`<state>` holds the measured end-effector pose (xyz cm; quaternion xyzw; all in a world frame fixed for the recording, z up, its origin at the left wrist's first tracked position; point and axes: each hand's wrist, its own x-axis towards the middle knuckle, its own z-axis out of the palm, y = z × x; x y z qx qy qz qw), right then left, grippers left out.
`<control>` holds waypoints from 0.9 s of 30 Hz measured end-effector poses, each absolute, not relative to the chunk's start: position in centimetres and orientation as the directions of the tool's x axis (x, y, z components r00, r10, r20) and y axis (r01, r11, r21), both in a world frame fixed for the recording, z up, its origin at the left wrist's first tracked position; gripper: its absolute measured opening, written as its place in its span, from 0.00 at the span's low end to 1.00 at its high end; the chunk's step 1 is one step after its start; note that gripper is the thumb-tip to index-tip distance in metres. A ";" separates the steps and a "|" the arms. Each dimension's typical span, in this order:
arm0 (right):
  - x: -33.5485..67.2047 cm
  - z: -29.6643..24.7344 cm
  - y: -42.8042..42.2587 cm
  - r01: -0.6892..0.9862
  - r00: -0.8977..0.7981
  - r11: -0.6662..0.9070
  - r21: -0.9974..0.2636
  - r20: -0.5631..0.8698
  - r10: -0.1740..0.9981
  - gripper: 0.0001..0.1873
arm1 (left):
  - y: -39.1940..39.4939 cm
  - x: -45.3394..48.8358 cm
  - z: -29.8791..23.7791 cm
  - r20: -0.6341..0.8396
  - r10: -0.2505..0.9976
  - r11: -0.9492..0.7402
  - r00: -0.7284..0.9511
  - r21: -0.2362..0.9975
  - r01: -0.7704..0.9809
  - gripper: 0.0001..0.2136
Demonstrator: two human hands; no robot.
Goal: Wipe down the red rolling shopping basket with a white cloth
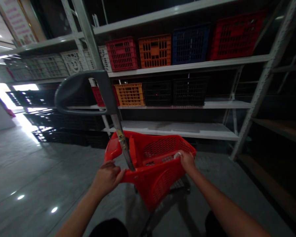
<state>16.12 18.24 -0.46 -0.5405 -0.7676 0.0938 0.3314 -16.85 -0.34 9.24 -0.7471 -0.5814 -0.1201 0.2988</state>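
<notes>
A red plastic shopping cart with a perforated basket stands on the floor in front of me. My left hand is closed around the cart's red handle at the near left. At the basket's right-hand rim, my right hand is closed on a small white piece that looks like crumpled cloth, pressed against the rim. A metal pole rises from the cart's handle end, and a dark grey plastic loop is fixed to it. The basket's inside shows no goods.
Behind the cart stands a white metal shelf rack. It carries a pink crate, an orange crate, a blue crate, a red crate and several others. A rack post stands at right. Black crates are stacked at left.
</notes>
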 end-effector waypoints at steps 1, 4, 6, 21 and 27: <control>15.1 0.9 18.0 0.714 -0.199 0.419 -0.561 0.411 0.890 0.20 | -0.5 -17.1 9.3 0.525 0.796 -0.159 0.301 -0.299 0.941 0.20; 10.4 5.0 16.6 0.466 -0.316 0.639 -0.612 0.559 0.766 0.23 | -1.0 -17.8 9.3 0.519 0.792 -0.191 0.322 -0.290 0.938 0.19; 6.8 6.9 15.5 0.321 -0.454 0.778 -0.540 0.633 0.627 0.26 | -1.2 -18.0 9.4 0.526 0.784 -0.204 0.329 -0.283 0.937 0.19; -4.6 7.8 13.1 0.372 -0.792 0.833 -0.408 0.328 0.515 0.10 | -2.0 -19.3 9.5 0.508 0.791 -0.265 0.343 -0.220 0.939 0.18; -5.0 7.3 14.2 0.438 -0.784 0.813 -0.385 0.279 0.555 0.06 | -2.0 -18.4 9.1 0.511 0.786 -0.280 0.348 -0.207 0.937 0.17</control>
